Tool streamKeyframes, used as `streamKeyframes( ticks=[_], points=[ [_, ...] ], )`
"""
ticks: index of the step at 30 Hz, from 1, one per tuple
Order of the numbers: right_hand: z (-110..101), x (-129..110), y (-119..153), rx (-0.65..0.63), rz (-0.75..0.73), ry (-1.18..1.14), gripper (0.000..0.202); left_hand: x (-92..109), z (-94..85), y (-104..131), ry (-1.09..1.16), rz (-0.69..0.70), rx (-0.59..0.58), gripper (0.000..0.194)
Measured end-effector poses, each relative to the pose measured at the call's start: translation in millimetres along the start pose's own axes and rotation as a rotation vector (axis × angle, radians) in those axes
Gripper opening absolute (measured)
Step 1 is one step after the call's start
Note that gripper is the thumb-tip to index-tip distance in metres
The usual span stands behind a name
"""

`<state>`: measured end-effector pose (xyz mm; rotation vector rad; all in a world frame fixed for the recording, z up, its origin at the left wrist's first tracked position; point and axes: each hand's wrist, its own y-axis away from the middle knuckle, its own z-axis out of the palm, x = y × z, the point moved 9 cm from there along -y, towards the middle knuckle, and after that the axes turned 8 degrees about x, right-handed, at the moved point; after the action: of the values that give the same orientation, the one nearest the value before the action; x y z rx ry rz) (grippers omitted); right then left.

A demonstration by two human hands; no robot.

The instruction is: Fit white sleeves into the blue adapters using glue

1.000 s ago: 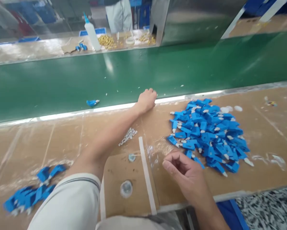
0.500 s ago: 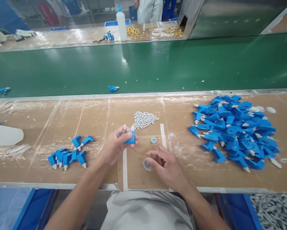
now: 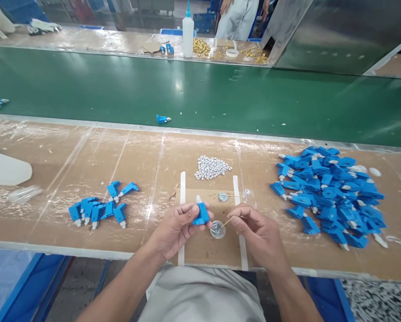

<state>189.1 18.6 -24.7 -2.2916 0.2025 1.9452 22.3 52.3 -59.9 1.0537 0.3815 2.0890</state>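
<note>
Frm here, the belt [image 3: 120,85] looks plain green. On the wearer's side of it: brown desk [image 3: 260,170], white tape strips [image 3: 183,192], grey-white bits [image 3: 213,168], big heap [image 3: 331,192] bright blue w/ white tips, held pc [image 3: 201,213] same colours, tan stick [image 3: 225,222]. Beyond the belt: white bottle [image 3: 187,38] w/ blue nozzle, gold bits [image 3: 201,47].

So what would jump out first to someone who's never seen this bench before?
Probably the big heap of blue pieces on the right of the bench, beside a much smaller blue cluster on the left. Next, the wide green strip running across behind them, and the left hand holding a blue piece at the middle.
</note>
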Motion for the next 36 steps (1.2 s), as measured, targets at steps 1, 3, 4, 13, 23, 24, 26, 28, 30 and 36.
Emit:
streamKeyframes(
  ticks=[1,3,4,13,23,24,26,28,30,36],
  points=[
    [-5,-1,-1,0.037,0.023,-0.082,0.012,-3,4.4,0,-0.006,-0.017,-0.025,0.032],
    [-13,-9,-4,0.107,0.012,-0.211,0.01,-9,14.0,0,-0.012,-0.046,-0.08,0.03],
    [-16,-15,-5,0.145,-0.017,-0.245,0.009,-11,18.3,1,-0.018,-0.057,-0.103,0.03],
    [-2,-47,-8,0.183,-0.136,-0.246,0.006,-19,39.3,1,-0.057,-0.088,-0.222,0.028],
    [0,-58,-5,0.136,-0.317,0.019,0.014,-23,36.9,-3,-0.061,-0.1,-0.214,0.029],
    [0,-61,-4,0.141,-0.354,0.036,0.016,-22,37.4,-3,-0.062,-0.094,-0.218,0.03],
    [0,-65,-3,0.159,-0.401,0.043,0.019,-21,38.8,-2,-0.065,-0.08,-0.226,0.032],
    [1,-66,-3,0.16,-0.406,0.027,0.019,-19,39.1,-2,-0.072,-0.078,-0.225,0.033],
    [-1,-61,-6,0.151,-0.347,-0.039,0.018,-17,36.4,-1,-0.068,-0.1,-0.21,0.035],
    [-5,-28,-5,0.067,-0.138,0.035,0.01,13,5.2,-2,-0.039,-0.013,-0.065,0.029]
  ],
)
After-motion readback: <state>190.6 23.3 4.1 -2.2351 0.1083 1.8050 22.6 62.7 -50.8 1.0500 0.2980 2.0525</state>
